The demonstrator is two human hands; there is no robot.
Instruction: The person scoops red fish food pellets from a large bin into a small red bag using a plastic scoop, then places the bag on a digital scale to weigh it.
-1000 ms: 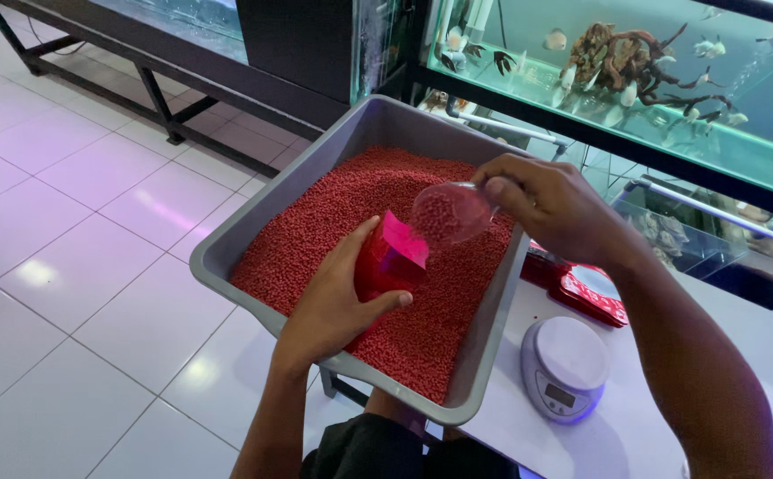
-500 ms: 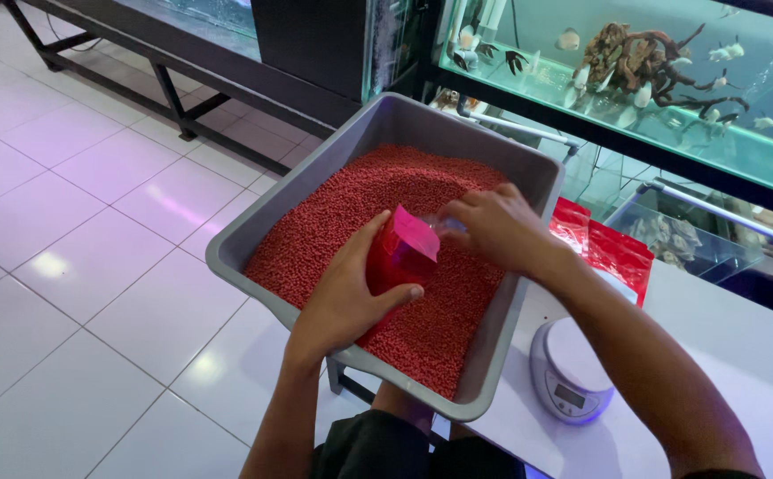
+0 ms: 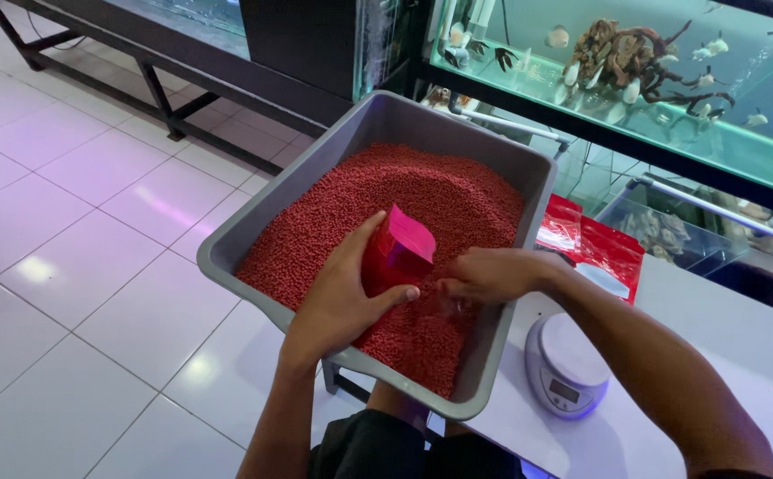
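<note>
My left hand (image 3: 337,297) grips a red pouch (image 3: 401,251) and holds it upright, mouth open, over the near part of a grey tub (image 3: 227,257). The tub is full of small red pellets (image 3: 404,191). Just right of the pouch, my right hand (image 3: 493,273) is low on the pellets, closed around a clear plastic cup (image 3: 448,308). The cup is mostly hidden under the fingers and pressed into the pellets.
A small white digital scale (image 3: 568,364) stands on the white table (image 3: 741,355) right of the tub. Red packets (image 3: 595,244) lie behind it. Glass fish tanks (image 3: 670,89) with fish line the back. A dark metal stand (image 3: 138,80) crosses the tiled floor on the left.
My right hand has brought the clear cup down from above the pellets to the near right part of the tub and pushed it in. The left hand and pouch have stayed nearly still.
</note>
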